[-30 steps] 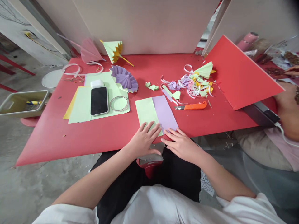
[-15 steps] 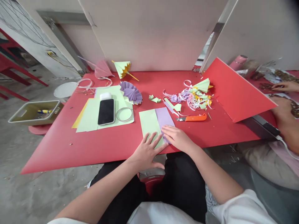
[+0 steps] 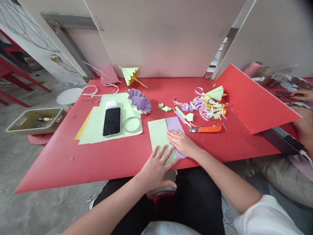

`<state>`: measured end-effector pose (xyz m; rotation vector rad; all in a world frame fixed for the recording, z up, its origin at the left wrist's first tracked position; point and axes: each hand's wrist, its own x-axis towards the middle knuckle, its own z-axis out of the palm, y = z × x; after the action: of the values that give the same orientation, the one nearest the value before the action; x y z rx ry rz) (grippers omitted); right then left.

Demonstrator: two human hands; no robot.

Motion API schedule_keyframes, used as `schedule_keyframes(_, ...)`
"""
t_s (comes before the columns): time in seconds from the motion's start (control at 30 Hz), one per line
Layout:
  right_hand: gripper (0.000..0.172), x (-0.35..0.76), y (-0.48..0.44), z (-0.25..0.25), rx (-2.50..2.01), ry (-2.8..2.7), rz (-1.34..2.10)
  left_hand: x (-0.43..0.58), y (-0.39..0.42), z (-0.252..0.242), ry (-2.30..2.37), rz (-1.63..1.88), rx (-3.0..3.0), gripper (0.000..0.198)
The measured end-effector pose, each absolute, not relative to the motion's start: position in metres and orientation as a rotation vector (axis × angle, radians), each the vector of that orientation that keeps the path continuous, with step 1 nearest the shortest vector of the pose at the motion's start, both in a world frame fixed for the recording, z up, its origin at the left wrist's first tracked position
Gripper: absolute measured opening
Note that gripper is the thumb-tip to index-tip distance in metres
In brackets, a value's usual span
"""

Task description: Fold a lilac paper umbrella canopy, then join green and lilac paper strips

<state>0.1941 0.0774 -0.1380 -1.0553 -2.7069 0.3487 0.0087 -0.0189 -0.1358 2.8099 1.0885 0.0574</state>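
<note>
A light green sheet (image 3: 157, 132) with a purple section (image 3: 174, 123) along its right side lies at the near edge of the red table (image 3: 102, 163). My left hand (image 3: 157, 169) rests on the sheet's lower part, fingers spread. Flat on the purple section, near its fold with the green, is my right hand (image 3: 182, 142), its fingers stretched out side by side. An orange cutter (image 3: 209, 129) lies right of the paper, beyond my right hand. Paper scraps (image 3: 207, 106) are heaped behind the cutter.
At left are a phone (image 3: 112, 121), a tape ring (image 3: 131, 124) and green sheets (image 3: 93, 127). Behind stand a purple pleated fan (image 3: 140, 100) and small paper umbrellas (image 3: 130, 75). A red board (image 3: 254, 101) leans at right; another person's hand (image 3: 302, 95) is beyond it.
My right hand has slid a little away from me along the purple section, while my left hand stays on the lower part of the sheet. The whole view has shifted slightly.
</note>
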Motion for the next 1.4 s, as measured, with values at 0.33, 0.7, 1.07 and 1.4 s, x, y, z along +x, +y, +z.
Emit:
schedule_keyframes(0.33,0.043,0.182,0.105,-0.14,-0.981,-2.797,0.342,0.008,-0.019,-0.135,1.101,0.091,2.808,0.089)
schedule_keyframes(0.7,0.064,0.173,0.107,-0.142,-1.086,-2.789,0.234,0.009,-0.016,-0.117,1.148,0.233,2.659,0.097)
schedule_keyframes(1.07,0.047,0.191,0.054,-0.127,-1.156,-2.642,0.201,0.021,0.087,-0.112,1.608,0.5,2.451,0.045)
schedule_keyframes(1.4,0.051,0.2,-0.011,-0.142,-1.25,-2.671,0.161,0.029,0.092,-0.148,1.869,0.339,2.41,0.066)
